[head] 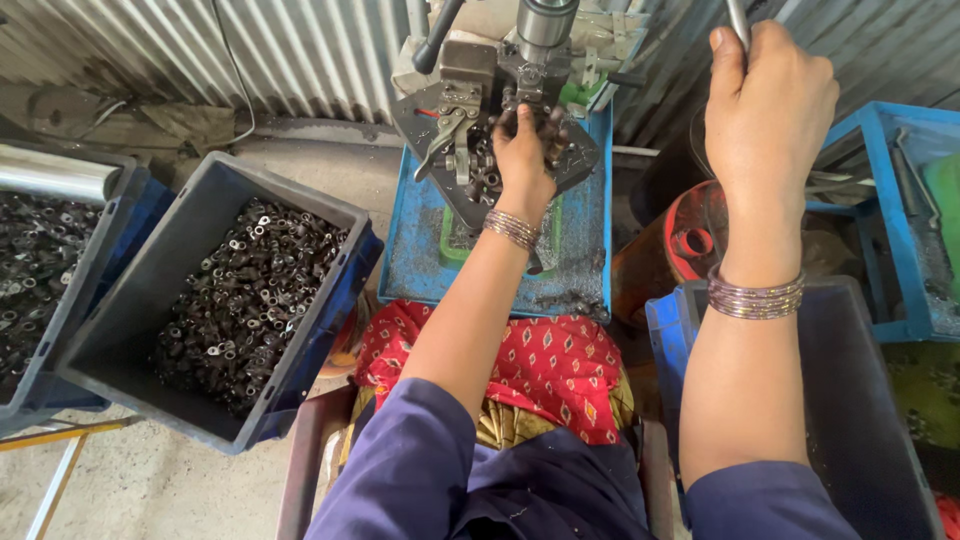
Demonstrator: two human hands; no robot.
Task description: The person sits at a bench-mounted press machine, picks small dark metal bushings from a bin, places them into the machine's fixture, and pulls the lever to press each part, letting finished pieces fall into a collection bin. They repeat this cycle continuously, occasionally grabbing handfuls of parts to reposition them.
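While right hand (765, 110) clasps steel lever (738, 18), ridged iron walls (290, 50)

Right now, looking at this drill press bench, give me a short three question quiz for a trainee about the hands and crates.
1. True or false: the right hand grips the metal lever of the press.
2. Where is the left hand? A) in the dark crate B) at the fixture plate under the spindle C) on the red cloth
3. What fills the dark crate at left?

Key:
1. True
2. B
3. Small dark metal parts with holes.
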